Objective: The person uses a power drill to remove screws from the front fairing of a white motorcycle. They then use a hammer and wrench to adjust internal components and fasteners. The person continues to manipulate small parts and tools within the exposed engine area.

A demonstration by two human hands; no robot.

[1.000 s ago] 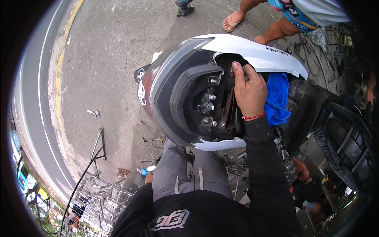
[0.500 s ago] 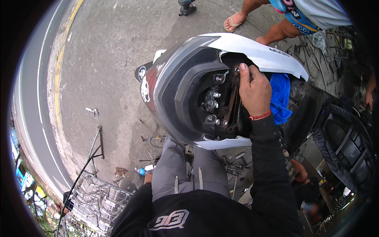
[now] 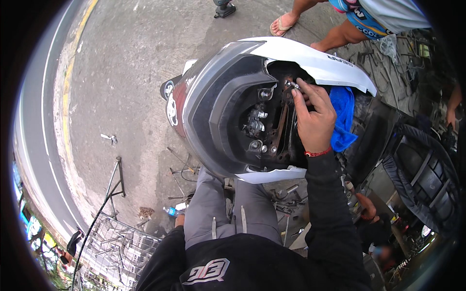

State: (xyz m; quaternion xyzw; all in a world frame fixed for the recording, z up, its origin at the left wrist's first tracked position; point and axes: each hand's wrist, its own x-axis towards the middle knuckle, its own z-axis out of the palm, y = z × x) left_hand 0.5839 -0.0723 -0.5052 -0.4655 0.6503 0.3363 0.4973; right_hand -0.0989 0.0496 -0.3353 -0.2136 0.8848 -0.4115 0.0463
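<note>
In the head view, we see one small silver bolt-like piece [image 3: 291, 84] at the tips of the right hand [image 3: 316, 114], pinched between a nearly closed thumb and forefinger over the cavity of one motorbike tail section [image 3: 221, 97]. We count two white side panels [image 3: 306, 57] and one blue cloth [image 3: 343, 114] just beside that hand. The left hand [image 3: 180, 220] (mostly hidden) is near one plastic bottle [image 3: 171, 211]; we cannot tell its grip.
</note>
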